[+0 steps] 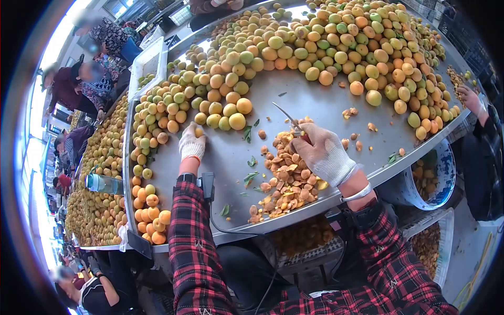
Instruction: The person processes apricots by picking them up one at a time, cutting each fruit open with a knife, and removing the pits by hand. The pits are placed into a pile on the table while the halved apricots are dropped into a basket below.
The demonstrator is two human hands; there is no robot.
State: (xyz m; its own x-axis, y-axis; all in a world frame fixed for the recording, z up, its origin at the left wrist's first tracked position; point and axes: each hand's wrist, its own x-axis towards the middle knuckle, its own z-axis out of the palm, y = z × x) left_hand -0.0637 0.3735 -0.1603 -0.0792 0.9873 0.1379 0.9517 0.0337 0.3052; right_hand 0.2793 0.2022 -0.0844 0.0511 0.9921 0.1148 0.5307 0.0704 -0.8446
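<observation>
My right hand (326, 155), in a white knit glove, grips a small knife (285, 114) with a thin curved blade pointing up and left. Under and beside it lies a heap of brown apricot pits (294, 181) with bits of orange flesh. My left hand (192, 143), gloved too, has its fingers closed round an apricot (198, 132), mostly hidden by the glove. Just beyond it, at the edge of the big pile, sit green-and-orange apricots (237, 121). Both hands are over the metal table (231, 178).
A large apricot pile (341, 42) covers the far side. At left stand a white crate (148, 68) and a water bottle (104, 184). A blue-and-white bucket (443, 176) is below the right edge. Another person's gloved hand (471, 98) is at far right; several people stand left.
</observation>
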